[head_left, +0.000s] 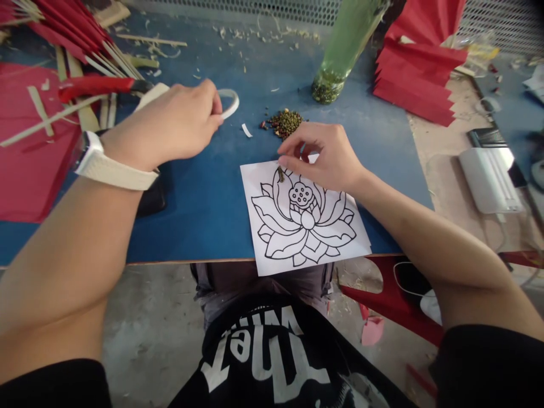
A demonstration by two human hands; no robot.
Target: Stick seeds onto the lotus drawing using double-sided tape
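Your right hand [327,156] pinches nearly closed, anything held too small to tell, so press lightly onto the lotus drawing [308,221] just beneath, your left hand [178,124] holding the tape roll [237,104] well leftward.

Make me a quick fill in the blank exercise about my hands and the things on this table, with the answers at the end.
The left hand holds a ring coloured ____.
The flower drawing is outlined in ____.
The ____ hand is nearest the flower drawing.
The seed-like pile lies on a ____-coloured tabletop.
Missing words: white; black; right; blue.
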